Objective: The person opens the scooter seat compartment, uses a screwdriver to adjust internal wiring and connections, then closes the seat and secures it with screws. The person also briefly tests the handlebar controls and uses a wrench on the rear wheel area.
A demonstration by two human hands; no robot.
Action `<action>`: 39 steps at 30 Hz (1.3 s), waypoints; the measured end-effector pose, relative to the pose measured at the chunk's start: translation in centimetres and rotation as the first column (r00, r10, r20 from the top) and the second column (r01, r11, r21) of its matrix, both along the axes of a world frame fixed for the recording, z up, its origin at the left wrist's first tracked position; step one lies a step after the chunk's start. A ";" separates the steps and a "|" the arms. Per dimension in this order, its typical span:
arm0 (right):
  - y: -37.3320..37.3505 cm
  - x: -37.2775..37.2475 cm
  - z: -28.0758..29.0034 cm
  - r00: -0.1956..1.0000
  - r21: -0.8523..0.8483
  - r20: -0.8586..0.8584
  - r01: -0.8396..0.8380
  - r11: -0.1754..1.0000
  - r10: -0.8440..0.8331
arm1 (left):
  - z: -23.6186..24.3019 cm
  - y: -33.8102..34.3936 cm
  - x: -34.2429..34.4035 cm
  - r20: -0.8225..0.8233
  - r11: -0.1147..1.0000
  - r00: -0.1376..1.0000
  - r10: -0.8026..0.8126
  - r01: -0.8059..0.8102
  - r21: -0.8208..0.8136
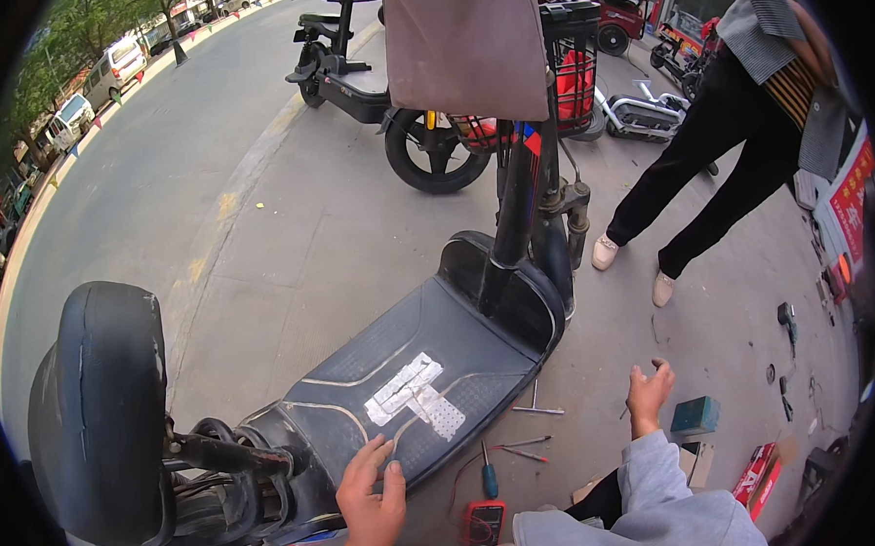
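Pavement (300,250): soft, even daylight, faint shadows
Silver tape (400,384): pale, catching light on the dark footboard (363,345)
Road (168,138): visibly bent by fisheye distortion, corners black
Parked van (118,68): small, detail soft

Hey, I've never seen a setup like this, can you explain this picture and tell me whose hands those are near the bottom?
There is no robot here: a person wears two wide fisheye cameras on the head, and this is the left one's view, looking down. The lens bends straight edges and leaves the dark round rim.

The left hand and right hand are the wearer's own. The left is at the edge of a scooter's dark footboard, though I can't tell whether it touches. The right is raised over the pavement. I see nothing held in either.

Silvery patches lie on the footboard. Beside it are a teal-handled screwdriver and a red meter. Another person stands farther off.
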State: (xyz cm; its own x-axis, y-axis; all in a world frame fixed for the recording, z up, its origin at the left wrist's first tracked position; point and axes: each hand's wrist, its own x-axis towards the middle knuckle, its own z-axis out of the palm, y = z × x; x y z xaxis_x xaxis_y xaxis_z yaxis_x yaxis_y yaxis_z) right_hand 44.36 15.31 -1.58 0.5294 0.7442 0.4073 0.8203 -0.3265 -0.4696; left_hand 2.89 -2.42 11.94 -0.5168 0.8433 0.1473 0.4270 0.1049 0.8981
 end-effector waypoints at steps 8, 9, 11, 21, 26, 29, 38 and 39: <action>-14.6 -10.8 -1.3 0.664 -0.635 -0.487 -0.715 0.293 0.568 | -1.6 -5.2 0.9 0.444 0.976 0.872 0.205 -0.147 -0.164; -17.2 -12.5 -3.0 0.555 -0.657 -0.534 -0.747 0.100 0.638 | -1.6 -6.0 1.5 0.477 0.973 0.853 0.214 -0.146 -0.177; -22.1 -14.9 -6.4 0.163 -0.658 -0.576 -0.674 -0.336 0.801 | -1.4 -7.5 3.1 0.535 0.960 0.803 0.263 -0.164 -0.227; -27.0 -18.2 -20.3 -0.449 -0.839 -0.436 -0.109 -0.532 0.780 | -1.8 -16.5 10.0 0.678 0.867 0.648 0.348 0.053 -0.496; -24.0 -9.3 -17.0 -0.129 -0.963 -0.241 -0.091 -0.254 0.962 | -3.0 -19.3 13.5 0.679 0.776 0.634 0.370 0.191 -0.601; -21.2 -5.4 -15.5 0.048 -0.971 -0.195 0.132 -0.200 0.980 | -3.3 -20.7 14.6 0.705 0.778 0.610 0.361 0.220 -0.589; -27.9 -8.6 4.2 0.582 -0.416 -0.673 -0.808 0.417 0.457 | -8.9 -22.8 15.7 0.781 0.785 -0.084 0.619 0.022 -0.620; -30.0 -10.1 8.8 0.495 -0.382 -0.748 -0.866 0.321 0.443 | -9.3 -22.7 16.0 0.762 0.769 -0.112 0.638 0.028 -0.639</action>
